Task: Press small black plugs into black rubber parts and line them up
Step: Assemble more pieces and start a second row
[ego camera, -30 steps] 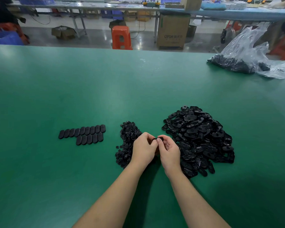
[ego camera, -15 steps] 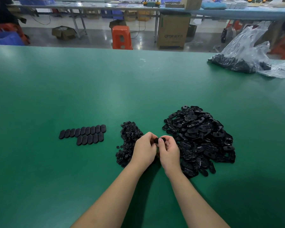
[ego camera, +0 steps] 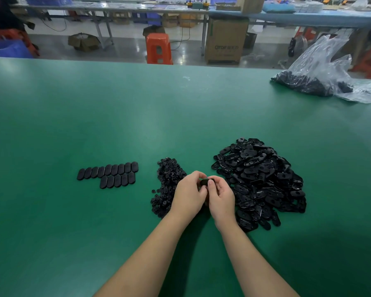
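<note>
Change since earlier views: little. Both hands remain together in the same spot between the two heaps; the held part now shows slightly more above the fingers. Rows and heaps unmoved.

Writing: grey lettering on the cardboard box [ego camera: 226, 42] on the floor beyond the tabletop; too blurred to read.

Left hand [ego camera: 189, 195]: fingers curled, gripping the rubber part [ego camera: 204, 182] from the left, thumb over its top.

Right hand [ego camera: 221, 197]: fingers curled, pinching the same part from the right, thumb tip pressed against its near face. Whether a plug sits in the part cannot be told.

Rubber part: small, black, held above the green tabletop [ego camera: 137, 116] between both hands.

Plug heap [ego camera: 169, 183]: small black pieces, just left of the left hand.

Loose rubber parts heap [ego camera: 263, 181]: larger, just right of the right hand.

Finished parts [ego camera: 110, 173]: two rows, side by side and touching, well left of the plug heap; the far row is longer.

Clear plastic bag [ego camera: 317, 71]: holds black pieces, far right of the tabletop.

Orange stool [ego camera: 159, 49]: on the floor behind.
</note>
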Demonstrator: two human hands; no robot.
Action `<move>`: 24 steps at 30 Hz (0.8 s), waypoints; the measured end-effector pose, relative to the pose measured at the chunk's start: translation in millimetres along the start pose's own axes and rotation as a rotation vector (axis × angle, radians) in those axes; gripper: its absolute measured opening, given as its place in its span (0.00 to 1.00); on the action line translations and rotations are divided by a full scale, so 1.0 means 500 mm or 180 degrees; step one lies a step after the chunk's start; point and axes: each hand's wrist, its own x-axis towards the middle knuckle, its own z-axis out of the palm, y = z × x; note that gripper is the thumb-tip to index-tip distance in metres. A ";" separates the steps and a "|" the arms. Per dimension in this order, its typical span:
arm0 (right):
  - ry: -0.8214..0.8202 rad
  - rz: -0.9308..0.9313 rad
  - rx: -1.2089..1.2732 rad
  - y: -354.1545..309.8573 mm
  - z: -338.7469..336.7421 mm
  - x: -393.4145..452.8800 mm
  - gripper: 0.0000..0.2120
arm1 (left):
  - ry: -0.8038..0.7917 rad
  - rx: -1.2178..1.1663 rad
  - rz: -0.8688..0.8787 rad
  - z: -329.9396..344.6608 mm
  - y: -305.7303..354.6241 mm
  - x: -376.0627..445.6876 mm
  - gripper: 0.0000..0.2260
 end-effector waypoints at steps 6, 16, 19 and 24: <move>-0.0010 0.0059 0.0221 -0.011 0.004 -0.007 0.12 | 0.0345 0.0886 0.0708 -0.040 -0.024 -0.003 0.10; -0.0127 -0.0012 -0.0055 -0.024 0.003 -0.021 0.08 | 0.2201 0.0579 -0.1370 -0.282 -0.277 -0.066 0.11; -0.0135 -0.0042 -0.0134 -0.026 0.004 -0.023 0.10 | 0.2108 0.0837 -0.1943 -0.316 -0.331 -0.079 0.11; -0.0130 -0.0051 -0.0221 -0.028 0.004 -0.024 0.10 | 0.1952 0.0991 -0.2219 -0.321 -0.356 -0.071 0.12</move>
